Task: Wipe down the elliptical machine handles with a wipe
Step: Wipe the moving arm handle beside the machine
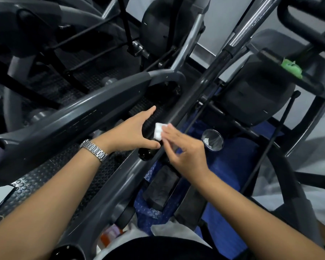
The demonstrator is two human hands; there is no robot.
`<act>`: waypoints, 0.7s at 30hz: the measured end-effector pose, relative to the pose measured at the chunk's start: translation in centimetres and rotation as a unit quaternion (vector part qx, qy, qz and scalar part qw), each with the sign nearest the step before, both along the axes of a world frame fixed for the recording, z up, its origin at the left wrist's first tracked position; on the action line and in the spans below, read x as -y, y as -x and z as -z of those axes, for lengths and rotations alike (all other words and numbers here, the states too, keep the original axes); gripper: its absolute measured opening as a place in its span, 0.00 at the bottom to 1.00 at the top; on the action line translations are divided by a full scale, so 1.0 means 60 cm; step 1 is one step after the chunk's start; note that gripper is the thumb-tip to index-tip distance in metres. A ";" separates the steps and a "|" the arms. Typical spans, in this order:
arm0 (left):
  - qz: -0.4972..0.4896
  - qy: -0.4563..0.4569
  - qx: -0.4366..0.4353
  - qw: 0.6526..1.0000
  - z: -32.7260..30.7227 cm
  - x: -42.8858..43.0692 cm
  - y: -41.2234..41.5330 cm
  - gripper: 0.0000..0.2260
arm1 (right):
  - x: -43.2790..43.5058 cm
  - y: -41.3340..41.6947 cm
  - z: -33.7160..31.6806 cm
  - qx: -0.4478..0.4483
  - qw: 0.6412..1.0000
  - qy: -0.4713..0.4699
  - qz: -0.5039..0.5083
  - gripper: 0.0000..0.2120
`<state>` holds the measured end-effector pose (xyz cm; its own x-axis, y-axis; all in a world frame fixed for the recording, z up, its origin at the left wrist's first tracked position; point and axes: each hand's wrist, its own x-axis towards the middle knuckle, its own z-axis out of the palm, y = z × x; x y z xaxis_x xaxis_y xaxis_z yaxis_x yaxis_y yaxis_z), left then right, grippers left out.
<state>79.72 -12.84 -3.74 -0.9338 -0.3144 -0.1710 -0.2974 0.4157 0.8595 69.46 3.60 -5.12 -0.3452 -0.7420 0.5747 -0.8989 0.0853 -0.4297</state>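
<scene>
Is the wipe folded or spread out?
Folded: the wipe is a small thick pad under the right hand on the handle.

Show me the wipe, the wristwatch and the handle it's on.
wipe (158,131), head view, middle of the white pad.
wristwatch (94,150), head view, metal band on the wrist.
handle (145,155), head view, its rounded black end.
</scene>
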 end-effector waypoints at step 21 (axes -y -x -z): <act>0.005 0.011 0.012 1.000 -0.008 0.000 -0.001 0.47 | 0.026 0.034 -0.028 -0.008 0.999 -0.036 -0.010 0.05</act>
<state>79.76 -12.85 -3.24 -0.9325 -0.3091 -0.1870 -0.3140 0.4375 0.8426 67.39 2.03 -3.46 -0.3209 -0.7880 0.5254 -0.9073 0.0965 -0.4093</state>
